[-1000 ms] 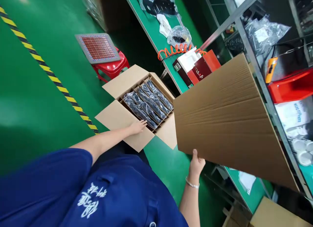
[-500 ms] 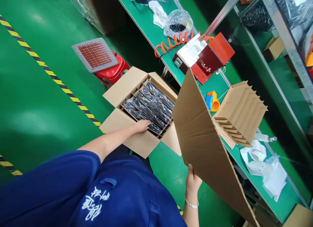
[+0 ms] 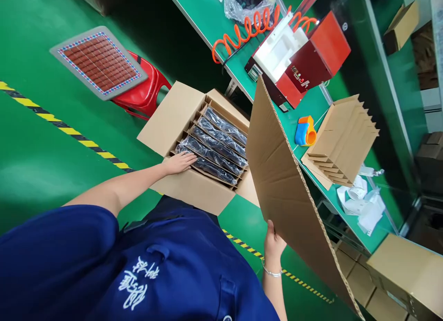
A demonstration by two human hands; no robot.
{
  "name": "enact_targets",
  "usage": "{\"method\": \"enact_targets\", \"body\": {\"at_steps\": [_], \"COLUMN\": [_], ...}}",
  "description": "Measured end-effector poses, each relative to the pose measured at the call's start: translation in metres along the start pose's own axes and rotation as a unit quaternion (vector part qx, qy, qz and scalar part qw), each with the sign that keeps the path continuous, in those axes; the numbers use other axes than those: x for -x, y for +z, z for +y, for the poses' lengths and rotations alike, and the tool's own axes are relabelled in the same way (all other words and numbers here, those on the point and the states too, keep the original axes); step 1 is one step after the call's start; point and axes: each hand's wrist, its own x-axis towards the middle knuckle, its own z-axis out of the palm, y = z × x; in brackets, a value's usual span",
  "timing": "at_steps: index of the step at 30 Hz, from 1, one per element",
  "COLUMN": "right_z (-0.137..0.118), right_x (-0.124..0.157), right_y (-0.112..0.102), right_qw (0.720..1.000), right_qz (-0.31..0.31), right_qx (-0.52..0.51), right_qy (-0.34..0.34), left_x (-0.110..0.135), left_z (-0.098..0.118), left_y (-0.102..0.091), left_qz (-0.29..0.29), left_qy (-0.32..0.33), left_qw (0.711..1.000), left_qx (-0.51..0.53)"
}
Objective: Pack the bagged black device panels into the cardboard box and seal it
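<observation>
An open cardboard box (image 3: 173, 118) with its flaps folded outward stands in front of me. Inside, cardboard dividers separate several dark items in clear plastic wrap (image 3: 218, 139). My left hand (image 3: 180, 163) lies flat over the box's near-left edge, its fingers stretched out onto the wrapped items. In my right hand (image 3: 274, 242), the lower edge of a large flat cardboard sheet (image 3: 287, 192) is gripped between thumb and fingers. The sheet stands tilted beside the box and covers part of its right side; the fingers behind it are hidden.
Along the right runs a green workbench (image 3: 200, 16) with a red machine (image 3: 301, 72), a coiled orange hose (image 3: 242, 35), a tape dispenser (image 3: 306, 131) and a cardboard divider set (image 3: 342, 141). A red stool (image 3: 145, 88) stands beyond the box. A closed carton (image 3: 408, 270) sits lower right.
My left hand has slid left along the box's near edge, its fingers now flatter. My right hand keeps its hold on the cardboard sheet. The view has shifted slightly.
</observation>
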Motion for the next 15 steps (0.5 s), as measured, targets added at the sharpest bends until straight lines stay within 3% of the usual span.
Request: {"method": "enact_targets", "body": {"at_steps": [9,15], "right_z": [-0.016,-0.013], "right_x": [-0.004,-0.008], "right_y": [0.008,0.013], "right_qw": [1.000,1.000], "right_qz": [0.014,0.019], "right_qx": [-0.005,0.003], "right_qy": [0.009,0.003], "left_x": [0.002,-0.022], "left_z": [0.002,0.020], "left_y": [0.002,-0.001], "left_qz": [-0.030,-0.020], "left_qy": [0.000,-0.066], "left_qw": [0.999,0.997], "left_qx": [-0.011,-0.031]}}
